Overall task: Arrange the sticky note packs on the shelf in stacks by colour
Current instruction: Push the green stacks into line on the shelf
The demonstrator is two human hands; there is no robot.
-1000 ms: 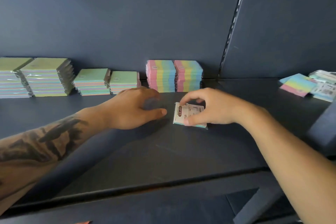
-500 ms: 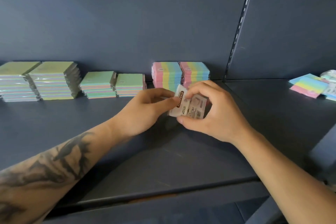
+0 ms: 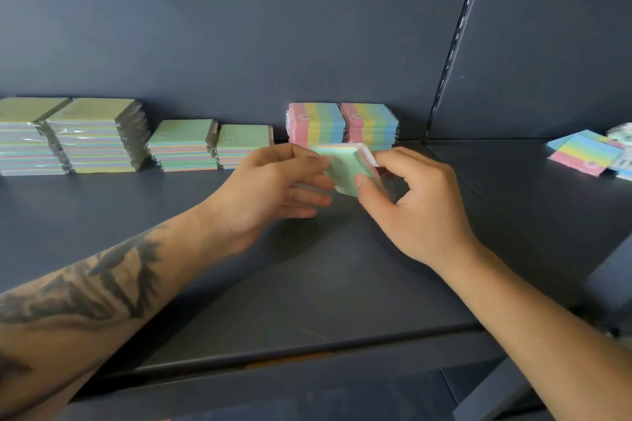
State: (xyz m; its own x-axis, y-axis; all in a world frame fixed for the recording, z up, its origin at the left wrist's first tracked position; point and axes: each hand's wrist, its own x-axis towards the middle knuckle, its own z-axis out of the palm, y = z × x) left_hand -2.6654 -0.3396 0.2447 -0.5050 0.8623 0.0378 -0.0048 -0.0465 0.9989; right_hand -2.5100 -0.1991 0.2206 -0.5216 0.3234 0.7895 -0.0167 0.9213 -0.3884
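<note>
A sticky note pack [image 3: 345, 166] with a mint-green face is held above the shelf [image 3: 307, 284], tilted. My right hand [image 3: 413, 205] pinches its right edge with thumb and fingers. My left hand [image 3: 273, 184] touches its left edge with curled fingers. Behind it, against the back wall, stand two rainbow stacks [image 3: 342, 125]. To the left are two low mint-green stacks [image 3: 208, 145] and two taller yellow-green stacks [image 3: 71, 135].
Several loose packs [image 3: 588, 154], rainbow side up or label side up, lie on the neighbouring shelf section at the far right. A slotted metal upright [image 3: 455, 41] divides the two back panels. The shelf's front edge runs below my forearms.
The pack was lifted off the shelf by my right hand and turned over, from white label side up to green face up. My left hand came in to meet it.
</note>
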